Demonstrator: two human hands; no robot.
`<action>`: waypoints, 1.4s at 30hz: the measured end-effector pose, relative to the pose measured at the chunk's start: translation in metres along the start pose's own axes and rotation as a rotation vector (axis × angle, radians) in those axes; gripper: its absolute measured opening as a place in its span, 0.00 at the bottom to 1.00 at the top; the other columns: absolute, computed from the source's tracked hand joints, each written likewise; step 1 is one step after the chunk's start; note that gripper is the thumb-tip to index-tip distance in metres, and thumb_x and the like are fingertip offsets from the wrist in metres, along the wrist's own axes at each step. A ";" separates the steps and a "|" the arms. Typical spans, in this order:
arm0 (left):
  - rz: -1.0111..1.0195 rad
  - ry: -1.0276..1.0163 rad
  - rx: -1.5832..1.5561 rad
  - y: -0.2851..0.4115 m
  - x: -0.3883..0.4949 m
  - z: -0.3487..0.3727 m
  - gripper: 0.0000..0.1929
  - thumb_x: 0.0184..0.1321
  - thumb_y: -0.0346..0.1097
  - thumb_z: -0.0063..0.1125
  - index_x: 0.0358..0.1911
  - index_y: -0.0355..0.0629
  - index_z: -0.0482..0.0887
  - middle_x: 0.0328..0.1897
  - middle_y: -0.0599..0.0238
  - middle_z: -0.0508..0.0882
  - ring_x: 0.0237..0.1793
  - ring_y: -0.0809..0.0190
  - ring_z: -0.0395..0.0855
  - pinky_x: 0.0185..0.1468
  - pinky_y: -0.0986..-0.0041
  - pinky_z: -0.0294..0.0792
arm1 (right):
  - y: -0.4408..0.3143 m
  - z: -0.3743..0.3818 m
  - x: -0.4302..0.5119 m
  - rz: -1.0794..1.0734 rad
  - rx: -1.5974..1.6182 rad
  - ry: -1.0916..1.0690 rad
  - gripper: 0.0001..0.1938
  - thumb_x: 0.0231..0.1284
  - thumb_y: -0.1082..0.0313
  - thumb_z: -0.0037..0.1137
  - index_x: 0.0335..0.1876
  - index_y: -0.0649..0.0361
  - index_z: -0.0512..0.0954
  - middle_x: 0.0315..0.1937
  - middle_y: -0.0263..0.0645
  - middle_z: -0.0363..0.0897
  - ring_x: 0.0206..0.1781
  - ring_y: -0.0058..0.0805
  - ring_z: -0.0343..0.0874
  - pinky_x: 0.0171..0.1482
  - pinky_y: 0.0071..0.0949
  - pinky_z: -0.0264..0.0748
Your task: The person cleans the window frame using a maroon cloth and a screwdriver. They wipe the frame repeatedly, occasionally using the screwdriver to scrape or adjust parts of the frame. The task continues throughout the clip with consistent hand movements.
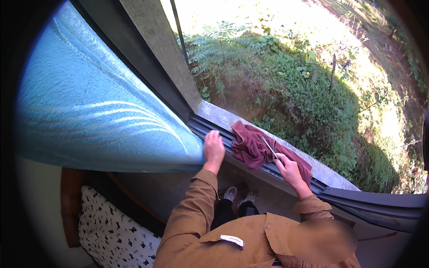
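My left hand (213, 149) is at the window track (226, 140), beside the lower corner of a light blue curtain (127, 100); its fingertips are partly hidden, so whether it grips the curtain cannot be told. My right hand (289, 170) holds a slim metal tool, seemingly a screwdriver (270, 147), by its dark handle, with the shaft pointing up and left. Under the tool and the right hand, a crumpled maroon cloth (251, 145) lies across the track and the concrete sill.
The grey window frame (140, 60) rises at upper left, and a concrete ledge (338, 179) edges the opening. Outside is a plant-covered slope (301, 90). A patterned white cushion (114, 231) rests on a dark seat at lower left. My shoes (230, 193) are on the floor below.
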State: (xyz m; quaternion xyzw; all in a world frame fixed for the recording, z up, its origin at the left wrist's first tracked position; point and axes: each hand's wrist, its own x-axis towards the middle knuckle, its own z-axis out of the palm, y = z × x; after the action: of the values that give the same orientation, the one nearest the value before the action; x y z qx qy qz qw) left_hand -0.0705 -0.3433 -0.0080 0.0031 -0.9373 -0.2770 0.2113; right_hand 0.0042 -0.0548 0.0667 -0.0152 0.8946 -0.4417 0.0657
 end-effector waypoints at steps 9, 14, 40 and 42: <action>-0.442 -0.267 0.579 -0.047 0.079 0.005 0.11 0.53 0.32 0.54 0.38 0.34 0.80 0.47 0.55 0.73 0.52 0.51 0.72 0.50 0.66 0.75 | 0.027 -0.011 -0.033 0.028 -0.025 0.088 0.14 0.62 0.63 0.53 0.52 0.56 0.74 0.28 0.50 0.78 0.30 0.41 0.81 0.35 0.31 0.74; -0.481 -0.150 0.537 -0.052 0.076 0.010 0.08 0.56 0.32 0.50 0.35 0.41 0.82 0.43 0.56 0.77 0.47 0.50 0.78 0.43 0.57 0.75 | 0.023 -0.033 -0.044 0.141 -0.045 0.090 0.14 0.62 0.63 0.53 0.52 0.56 0.74 0.26 0.48 0.78 0.28 0.40 0.81 0.33 0.32 0.73; -0.195 -0.231 -0.166 -0.030 0.063 -0.032 0.10 0.56 0.36 0.60 0.32 0.38 0.73 0.28 0.53 0.80 0.30 0.47 0.78 0.37 0.60 0.69 | 0.060 -0.073 -0.038 0.258 -0.441 0.328 0.13 0.54 0.55 0.55 0.36 0.56 0.76 0.30 0.48 0.80 0.34 0.50 0.79 0.37 0.45 0.74; -0.171 -0.278 -0.014 -0.043 0.063 -0.037 0.11 0.54 0.34 0.61 0.36 0.40 0.73 0.35 0.52 0.79 0.37 0.45 0.77 0.41 0.58 0.69 | 0.057 -0.090 -0.065 0.261 -0.479 0.370 0.11 0.53 0.58 0.56 0.37 0.56 0.77 0.29 0.47 0.79 0.34 0.50 0.79 0.37 0.44 0.74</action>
State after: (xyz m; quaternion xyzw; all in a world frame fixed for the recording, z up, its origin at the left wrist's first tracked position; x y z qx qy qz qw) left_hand -0.1178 -0.4066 0.0228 0.0429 -0.9520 -0.2980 0.0553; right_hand 0.0585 0.0561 0.0821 0.1652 0.9642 -0.2018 -0.0472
